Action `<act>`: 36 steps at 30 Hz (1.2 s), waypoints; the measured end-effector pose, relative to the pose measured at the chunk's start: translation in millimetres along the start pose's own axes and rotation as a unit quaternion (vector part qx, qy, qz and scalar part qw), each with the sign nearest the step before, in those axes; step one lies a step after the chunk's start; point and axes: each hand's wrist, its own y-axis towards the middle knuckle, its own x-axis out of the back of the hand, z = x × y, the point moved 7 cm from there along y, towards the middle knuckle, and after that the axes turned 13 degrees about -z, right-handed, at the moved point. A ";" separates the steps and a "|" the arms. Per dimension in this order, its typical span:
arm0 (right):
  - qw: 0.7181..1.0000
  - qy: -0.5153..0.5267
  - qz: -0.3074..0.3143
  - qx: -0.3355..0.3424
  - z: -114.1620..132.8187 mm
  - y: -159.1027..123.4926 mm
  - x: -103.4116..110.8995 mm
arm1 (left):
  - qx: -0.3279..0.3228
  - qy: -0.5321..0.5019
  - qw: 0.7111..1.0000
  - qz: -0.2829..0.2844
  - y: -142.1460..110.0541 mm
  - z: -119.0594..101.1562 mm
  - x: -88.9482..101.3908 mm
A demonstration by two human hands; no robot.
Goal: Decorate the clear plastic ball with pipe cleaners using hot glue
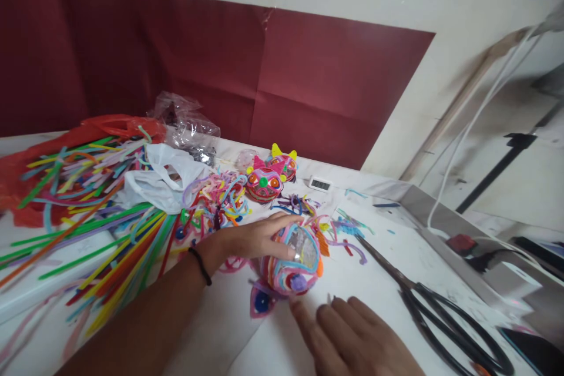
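Observation:
My left hand (247, 241) reaches in from the left, fingers over the top and thumb on the front of a half-covered pipe-cleaner mask (286, 270). Pink, blue and white strands ring a bare, clear-looking patch on it, and a purple piece sits low on its front. My right hand (348, 335) is at the lower edge, index fingertip by the mask's bottom rim and the other fingers curled in. Whatever it may hold is hidden. Just below the mask lies a pink-edged piece with a blue centre (262, 302).
Large black-handled scissors (412, 288) lie on the right. Two colourful animal heads (264, 182) stand behind, near a small digital display (320, 184). Pipe cleaners (127, 270) spread across the left beside a white plastic bag (165, 179) and a red bag (110, 126).

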 end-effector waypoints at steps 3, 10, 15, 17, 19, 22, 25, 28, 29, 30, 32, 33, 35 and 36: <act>1.000 -0.012 -0.019 -0.001 8.8 15.2 -16.1 | -0.007 0.004 1.000 0.004 1.5 -1.8 -0.5; 1.000 -0.016 -0.013 -0.023 7.4 21.3 -28.8 | -0.004 0.016 1.000 0.008 0.7 -0.7 -2.2; 0.999 -0.012 -0.021 -0.030 7.3 18.6 -28.9 | -0.004 0.017 1.000 0.010 0.0 -1.0 -2.1; 0.999 -0.010 -0.024 -0.035 7.9 18.6 -30.1 | -0.007 0.011 1.000 0.011 -0.1 -2.0 -1.6; 0.999 -0.007 -0.025 -0.039 8.5 19.2 -31.6 | -0.006 0.006 1.000 0.013 0.0 -1.9 -0.7; 0.998 0.000 -0.034 -0.047 8.3 20.5 -32.5 | -0.004 0.004 1.000 0.021 0.8 0.3 -0.1; 0.998 0.004 -0.039 -0.056 6.8 20.8 -32.1 | -0.005 0.003 1.000 0.028 2.2 4.3 0.6; 0.998 0.007 -0.037 -0.056 5.7 20.7 -31.0 | -0.002 0.003 0.999 0.032 2.8 7.4 1.4; 0.998 0.008 -0.036 -0.054 5.6 20.7 -30.7 | 0.000 0.003 0.999 0.033 2.8 7.9 1.7; 0.998 0.008 -0.034 -0.052 5.5 20.6 -30.7 | 0.001 0.004 0.999 0.032 2.6 8.0 1.9; 0.998 0.006 -0.034 -0.053 5.2 20.2 -30.8 | -0.002 0.007 1.000 0.029 2.3 7.1 2.4; 0.998 0.006 -0.033 -0.053 5.4 19.9 -31.1 | -0.005 0.010 1.000 0.025 2.3 6.4 2.8; 0.998 0.006 -0.035 -0.053 6.0 19.3 -31.8 | -0.012 0.013 1.000 0.019 2.4 5.3 3.0; 0.998 0.008 -0.037 -0.053 6.3 19.1 -32.0 | -0.014 0.014 1.000 0.017 2.6 5.1 3.1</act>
